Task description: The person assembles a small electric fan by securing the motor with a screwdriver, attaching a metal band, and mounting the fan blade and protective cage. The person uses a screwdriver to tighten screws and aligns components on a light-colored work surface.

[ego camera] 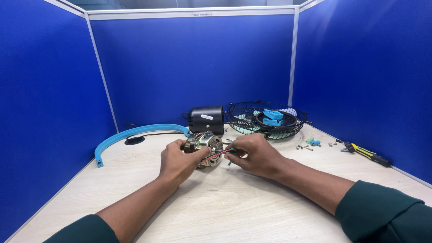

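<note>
Left hand [180, 161] clasps motor [204, 146] on tabletop [225, 207] | right hand [256, 155] pinches wires [220, 154] | advice: steady motor, pull wires gently.

Motor [204, 145] half hidden behind left hand [179, 163], wire [221, 154] ends lost under right hand [255, 155] fingers [235, 158], screws [302, 146] too small to tell type, blade inside cage [266, 119] mostly masked by mesh, both sleeves cut off at bottom edge.
</note>
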